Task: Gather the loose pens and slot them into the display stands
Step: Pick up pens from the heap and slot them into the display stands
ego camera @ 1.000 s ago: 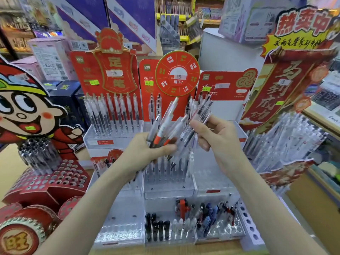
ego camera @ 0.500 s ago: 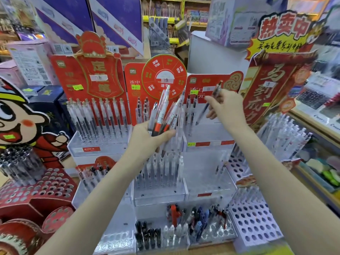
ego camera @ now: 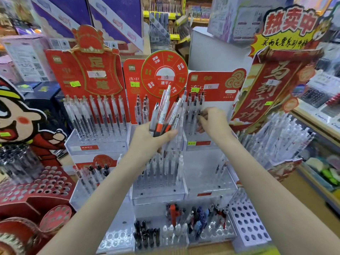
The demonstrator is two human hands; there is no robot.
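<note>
Pens (ego camera: 166, 115): a fanned bundle in my left hand (ego camera: 152, 139), centre of view, fingers and thumb clenched round the lower barrels, tips up toward 12 o'clock. Mixed lot: clear barrels, one with an orange grip section, some with dark clips.

My right hand (ego camera: 213, 122), at 3 o'clock of the bundle and just beside it, pinches the top of one pen (ego camera: 199, 115) at the upper-right stand (ego camera: 200, 142), the one under the red header card (ego camera: 213, 83). The fingertips hide the cap, so I cannot tell if that pen is fully seated. A few pens stand in that row already.

More stands: a full row at 10 o'clock (ego camera: 95, 115), a clear rack (ego camera: 161, 173) right below the bundle at 6 o'clock, mixed dark and blue pens (ego camera: 196, 219) in the bottom tray.

Handling, my read: light, stiff, smooth plastic, likely slippery, so a loose fist could let the bundle slide or fan out. Best to take each one singly near the cap end, thumb and forefinger, keep it in line with the hole and lower it straight. The clips may snag on neighbouring pens.

Many pens are left in the bundle, so I'd judge the task nowhere near finished.
</note>
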